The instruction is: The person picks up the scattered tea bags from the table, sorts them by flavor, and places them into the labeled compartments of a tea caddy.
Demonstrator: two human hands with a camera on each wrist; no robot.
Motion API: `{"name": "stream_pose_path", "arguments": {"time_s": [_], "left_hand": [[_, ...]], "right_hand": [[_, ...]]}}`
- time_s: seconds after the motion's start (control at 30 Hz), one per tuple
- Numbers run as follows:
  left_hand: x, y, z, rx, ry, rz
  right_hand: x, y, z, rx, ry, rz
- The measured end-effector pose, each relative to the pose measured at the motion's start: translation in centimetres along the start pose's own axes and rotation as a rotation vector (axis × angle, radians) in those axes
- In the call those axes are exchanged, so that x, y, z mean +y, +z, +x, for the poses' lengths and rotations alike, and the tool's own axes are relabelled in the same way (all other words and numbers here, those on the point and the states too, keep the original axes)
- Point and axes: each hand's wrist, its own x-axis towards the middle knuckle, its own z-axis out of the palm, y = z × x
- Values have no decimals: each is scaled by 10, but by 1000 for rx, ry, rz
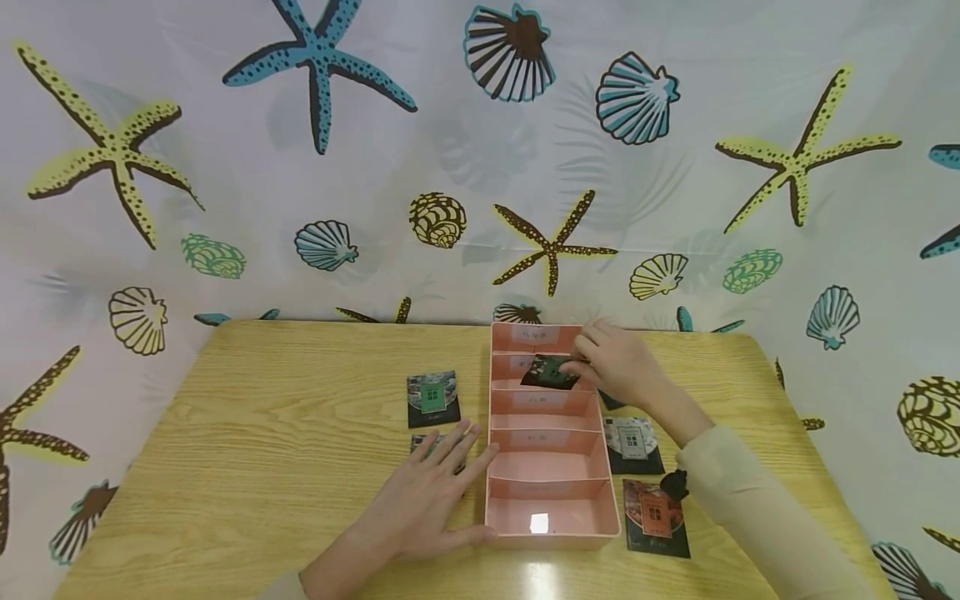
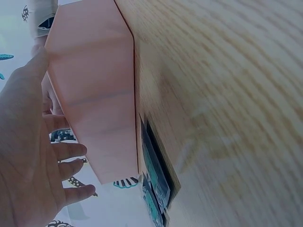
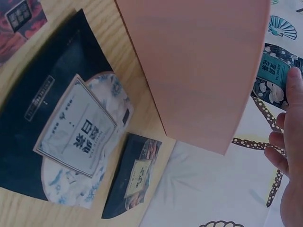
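Dark packet (image 1: 551, 372) w/ a green label is in the R hand (image 1: 615, 362), over the 2nd compt (image 1: 506, 375) from the far end of the pink box (image 1: 551, 542). It's tilted; can't tell if it touches the compt floor. R fingers pinch it, thumb on its front face per R wrist view. L hand (image 1: 427, 500) is at the box's L wall, fingers spread, thumb at the rim by the near end.

Box sits lengthwise on wood-grain tabletop (image 1: 300, 417), 5 compts in a row, small paper labels on some inner walls, text too small to read.

L of box: green-label packet (image 1: 433, 398) lying flat; just nearer, a 2nd packet (image 1: 426, 443), partly hidden by L fingers.

R of box: white-label packet (image 1: 632, 442), flat, just beside the wall; nearer, red-label packet (image 1: 656, 521); farther, yellow-label packet (image 3: 135, 177), mostly hidden by R hand in head view.

Small black thing (image 1: 674, 485) at R cuff (image 1: 712, 467). Behind: white cloth (image 1: 375, 175) w/ starfish & shells.
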Motion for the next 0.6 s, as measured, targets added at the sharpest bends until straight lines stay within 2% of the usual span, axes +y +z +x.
{"name": "stream_pose_path", "arguments": {"time_s": [0.6], "left_hand": [[0,-1,0,-9,-8,-10]], "right_hand": [[-12,18,3,-135,9,41]]}}
